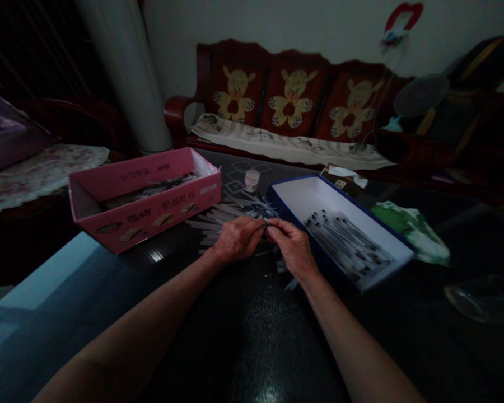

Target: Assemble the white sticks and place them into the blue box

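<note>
My left hand (238, 239) and my right hand (293, 243) meet above the dark table, fingertips pinched together. Between them shows a thin dark piece (266, 226), mostly covered by the fingers and too small to name surely. Under and behind the hands lies a loose spread of flat, pale translucent strips (212, 223), some with dark parts. To the right, a blue-edged box with a white inside (340, 202) holds many similar strips with dark ends (344, 240), laid side by side. On the left, a pink printed carton (162, 215) contains more thin pieces (151, 190).
A small white-lidded jar (252, 181) stands behind the strips. A tissue box (343, 178) sits beyond the blue-edged box, with a green and white plastic bag (414, 229) to its right. A wooden sofa (256, 134) stands past the table (185, 336).
</note>
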Available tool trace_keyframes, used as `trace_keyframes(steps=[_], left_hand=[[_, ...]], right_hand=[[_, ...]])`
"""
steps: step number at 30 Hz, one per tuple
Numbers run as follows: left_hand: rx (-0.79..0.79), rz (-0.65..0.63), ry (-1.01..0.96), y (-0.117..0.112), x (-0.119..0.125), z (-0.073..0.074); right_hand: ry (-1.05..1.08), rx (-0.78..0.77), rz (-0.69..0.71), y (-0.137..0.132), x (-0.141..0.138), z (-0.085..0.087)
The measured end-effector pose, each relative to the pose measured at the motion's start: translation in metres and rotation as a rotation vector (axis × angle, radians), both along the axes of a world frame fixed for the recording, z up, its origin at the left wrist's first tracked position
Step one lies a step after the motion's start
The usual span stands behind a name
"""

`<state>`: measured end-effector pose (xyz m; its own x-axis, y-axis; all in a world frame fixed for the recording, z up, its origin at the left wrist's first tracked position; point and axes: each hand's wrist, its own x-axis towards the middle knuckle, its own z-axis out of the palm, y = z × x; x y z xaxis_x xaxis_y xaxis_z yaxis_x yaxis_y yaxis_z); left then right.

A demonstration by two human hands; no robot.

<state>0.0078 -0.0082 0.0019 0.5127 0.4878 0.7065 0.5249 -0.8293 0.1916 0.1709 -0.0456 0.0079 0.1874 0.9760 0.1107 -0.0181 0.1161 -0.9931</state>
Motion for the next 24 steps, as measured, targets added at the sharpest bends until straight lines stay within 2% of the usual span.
trace_keyframes(steps=[8,17,24], left_hand=[[-0.024,0.022,0.047,0.0004,-0.0008,-0.0011],[-0.024,-0.006,0.048,0.0004,-0.0007,-0.0001],[-0.025,-0.022,0.054,0.0020,-0.0023,-0.0026]], right_hand=[[-0.110,0.004,0.010,-0.0012,0.0021,0.0039],[-0.118,0.007,0.032,-0.0019,0.0022,0.0041],[-0.282,0.123,0.032,-0.0018,0.0030,0.0025]])
